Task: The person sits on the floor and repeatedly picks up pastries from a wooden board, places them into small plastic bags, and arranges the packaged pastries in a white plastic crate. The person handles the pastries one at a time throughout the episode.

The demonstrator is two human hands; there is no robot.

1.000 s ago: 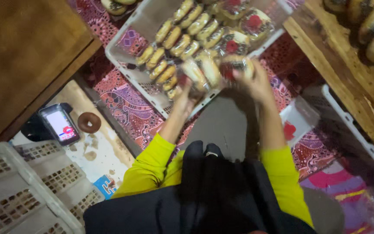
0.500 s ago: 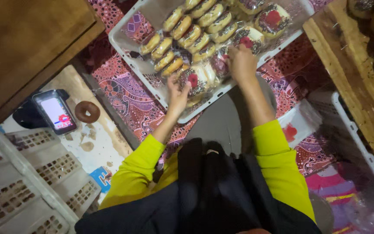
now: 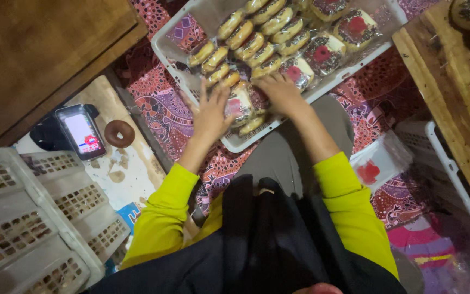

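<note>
Both hands sit at the near rim of the white tray (image 3: 165, 54): left hand (image 3: 211, 111) spread flat, right hand (image 3: 281, 92) curled over wrapped pastries (image 3: 244, 103), bare tray beyond

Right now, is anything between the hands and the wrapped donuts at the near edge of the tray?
Nothing visible. The left hand and right hand already rest on the wrapped donuts at the near corner of the white tray. More wrapped donuts fill the tray beyond them.
</note>
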